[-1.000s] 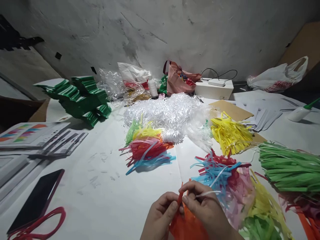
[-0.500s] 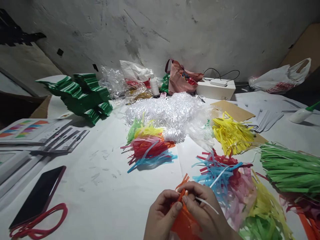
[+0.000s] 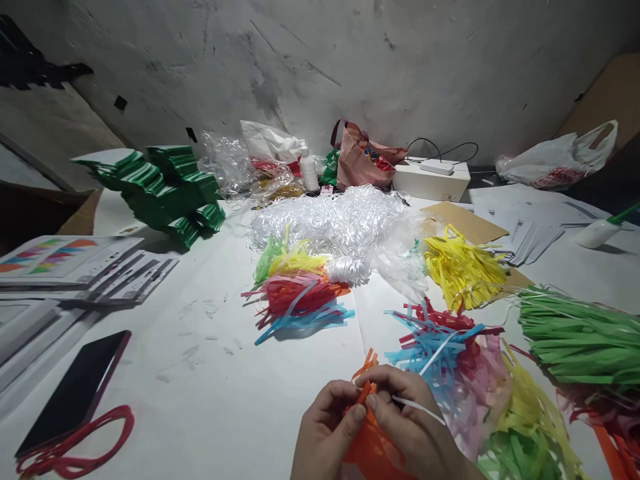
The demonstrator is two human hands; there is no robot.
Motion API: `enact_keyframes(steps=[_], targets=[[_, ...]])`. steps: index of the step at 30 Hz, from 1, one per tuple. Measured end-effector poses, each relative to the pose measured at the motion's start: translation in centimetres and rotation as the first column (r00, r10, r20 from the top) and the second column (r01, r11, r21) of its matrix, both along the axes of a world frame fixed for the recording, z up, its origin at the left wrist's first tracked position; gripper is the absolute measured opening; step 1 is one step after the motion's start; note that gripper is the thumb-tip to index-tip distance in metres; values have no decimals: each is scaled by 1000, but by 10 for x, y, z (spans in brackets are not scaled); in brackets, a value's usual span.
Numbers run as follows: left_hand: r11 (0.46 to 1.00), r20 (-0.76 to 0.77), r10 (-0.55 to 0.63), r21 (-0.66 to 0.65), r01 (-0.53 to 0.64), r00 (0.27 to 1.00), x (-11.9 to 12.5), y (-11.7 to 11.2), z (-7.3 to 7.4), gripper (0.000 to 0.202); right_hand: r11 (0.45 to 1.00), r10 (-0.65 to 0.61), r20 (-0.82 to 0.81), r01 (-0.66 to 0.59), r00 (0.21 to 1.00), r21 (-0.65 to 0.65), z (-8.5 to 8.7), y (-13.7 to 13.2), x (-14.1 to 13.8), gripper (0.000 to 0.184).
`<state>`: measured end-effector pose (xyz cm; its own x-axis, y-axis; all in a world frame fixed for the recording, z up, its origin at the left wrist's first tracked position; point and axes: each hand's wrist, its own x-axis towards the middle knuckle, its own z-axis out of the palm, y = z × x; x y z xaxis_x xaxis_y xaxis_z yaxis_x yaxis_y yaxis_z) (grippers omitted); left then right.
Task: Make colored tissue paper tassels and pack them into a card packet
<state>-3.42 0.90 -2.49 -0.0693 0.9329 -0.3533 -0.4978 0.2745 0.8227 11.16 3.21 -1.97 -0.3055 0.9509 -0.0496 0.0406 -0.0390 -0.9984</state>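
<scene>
Low in front of me, my left hand point(image 3: 327, 430) and my right hand point(image 3: 405, 417) pinch an orange paper tassel point(image 3: 373, 443) between thumbs and fingers. Its cut strips poke out above my fingertips, and its lower part hangs between my palms. A thin white ribbon point(image 3: 420, 405) trails from my right hand toward the right. Just beyond that hand lie blue tassel strips point(image 3: 430, 360), with red, pink point(image 3: 480, 393), yellow and green ones alongside. Farther off, a second group of tassels, with a pink-red one point(image 3: 300, 290) in it, rests on the white table. My fingers partly hide the gathered spot.
A heap of shiny white ribbon point(image 3: 340, 217) covers the table's middle. Yellow point(image 3: 465, 267) and green strip bundles point(image 3: 575, 340) lie at right. A phone point(image 3: 75, 393) with a red strap, printed papers point(image 3: 50, 260) and stacked green cutouts point(image 3: 165, 193) are at left. A glue bottle point(image 3: 600, 232) stands far right.
Both hands stay almost in place around the orange tassel, with only slight finger movement. The white ribbon's tail has shifted a little to the right.
</scene>
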Motion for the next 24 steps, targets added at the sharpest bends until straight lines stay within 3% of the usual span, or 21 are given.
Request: enact_keyframes(steps=[7,14,17,19,21,24], targets=[[995,-111,15,99,-4,994,-2,-1,-6,25,995,-66,77,59,995,86,0,3,-7,17],[989,-169,-6,147,31,986,3,-3,1,22,964,-41,143,2,989,264,1,1,-6,12],[996,-139,27,92,-14,990,7,-4,3,27,925,-146,255,40,956,378,-3,2,-6,14],[999,-86,40,15,-39,996,8,-3,2,29,939,-139,305,28,942,341,-3,3,-4,11],[996,-23,74,-50,-75,997,6,-1,0,32,961,-98,333,2,938,275,-1,5,-1,20],[990,28,120,-71,-118,992,-1,4,-3,33,962,-74,394,-39,916,271,1,6,5,21]])
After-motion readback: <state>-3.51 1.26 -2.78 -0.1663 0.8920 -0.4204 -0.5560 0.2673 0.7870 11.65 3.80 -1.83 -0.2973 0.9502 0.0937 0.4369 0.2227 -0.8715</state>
